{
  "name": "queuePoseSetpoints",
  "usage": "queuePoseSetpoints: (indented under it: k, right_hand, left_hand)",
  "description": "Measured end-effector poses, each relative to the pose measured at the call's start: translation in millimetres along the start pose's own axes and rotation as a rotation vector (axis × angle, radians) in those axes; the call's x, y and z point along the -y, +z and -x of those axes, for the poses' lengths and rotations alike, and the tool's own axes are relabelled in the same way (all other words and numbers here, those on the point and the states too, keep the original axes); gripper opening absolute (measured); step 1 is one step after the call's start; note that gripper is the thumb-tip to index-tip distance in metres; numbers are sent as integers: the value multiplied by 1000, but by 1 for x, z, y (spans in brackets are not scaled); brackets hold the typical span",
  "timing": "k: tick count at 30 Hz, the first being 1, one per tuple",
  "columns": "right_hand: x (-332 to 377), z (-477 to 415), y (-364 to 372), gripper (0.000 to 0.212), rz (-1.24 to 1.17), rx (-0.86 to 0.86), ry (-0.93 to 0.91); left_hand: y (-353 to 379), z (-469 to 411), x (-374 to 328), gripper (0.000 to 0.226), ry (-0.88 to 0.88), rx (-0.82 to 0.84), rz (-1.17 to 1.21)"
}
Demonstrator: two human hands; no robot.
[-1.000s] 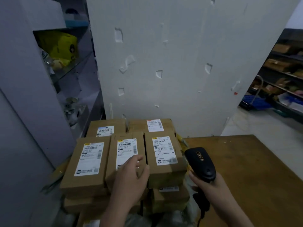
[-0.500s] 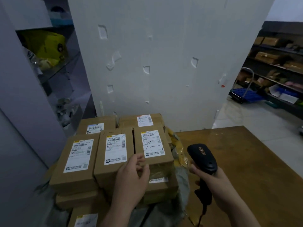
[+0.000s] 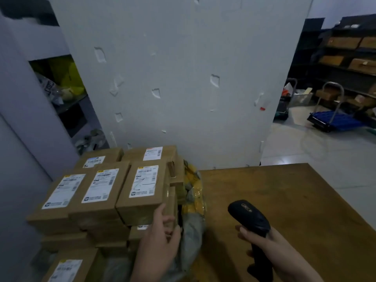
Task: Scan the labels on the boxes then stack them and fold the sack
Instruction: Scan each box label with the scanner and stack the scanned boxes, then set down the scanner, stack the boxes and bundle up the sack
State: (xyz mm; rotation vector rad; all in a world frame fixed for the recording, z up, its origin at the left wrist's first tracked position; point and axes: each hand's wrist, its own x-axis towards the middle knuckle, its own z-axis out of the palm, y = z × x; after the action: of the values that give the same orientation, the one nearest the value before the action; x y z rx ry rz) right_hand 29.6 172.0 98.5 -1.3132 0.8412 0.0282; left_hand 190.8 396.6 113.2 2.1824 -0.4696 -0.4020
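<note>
Several brown cardboard boxes with white labels are piled at the left of the wooden table (image 3: 295, 200). The front right box on top (image 3: 142, 192) has a pen scribble on its label. My left hand (image 3: 160, 239) grips that box at its near right corner, fingers curled around the edge. A grey and yellow sack (image 3: 193, 210) lies crumpled under and beside the pile. My right hand (image 3: 270, 245) holds a black barcode scanner (image 3: 250, 220) by its handle, over the table to the right of the boxes.
A white wall panel (image 3: 183, 78) stands right behind the pile. Grey shelving (image 3: 67, 98) with yellow bags is at the left. Beyond the table's right edge lie a tiled floor, a blue hand cart (image 3: 333, 119) and dark shelves with boxes (image 3: 345, 58).
My left hand slid from the middle box's front to the near right corner of the scribbled-label box. The view turned right, and the scanner hand stayed low over the table.
</note>
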Motion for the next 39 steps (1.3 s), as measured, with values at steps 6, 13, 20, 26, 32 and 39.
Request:
queuePoseSetpoints:
  k: [6, 13, 20, 26, 32, 39]
  right_hand:
    - [7, 20, -52, 53, -18, 10, -14]
    - [2, 26, -80, 29, -21, -9, -46]
    - [-5, 20, -77, 23, -136, -116, -108]
    - [-22, -7, -68, 28, -241, -182, -7]
    - [-67, -60, -71, 35, -293, -244, 98]
    - [-136, -109, -85, 47, -41, -263, 197]
  left_hand:
    - [44, 17, -21, 73, -78, -6, -82]
    - [73, 19, -41, 73, -45, 18, -131]
    - [79, 8, -36, 65, 1, 17, -160]
    - [78, -5, -11, 58, -15, 21, -191]
    - [94, -22, 31, 51, -67, 66, -316]
    - [124, -30, 70, 51, -85, 163, -384]
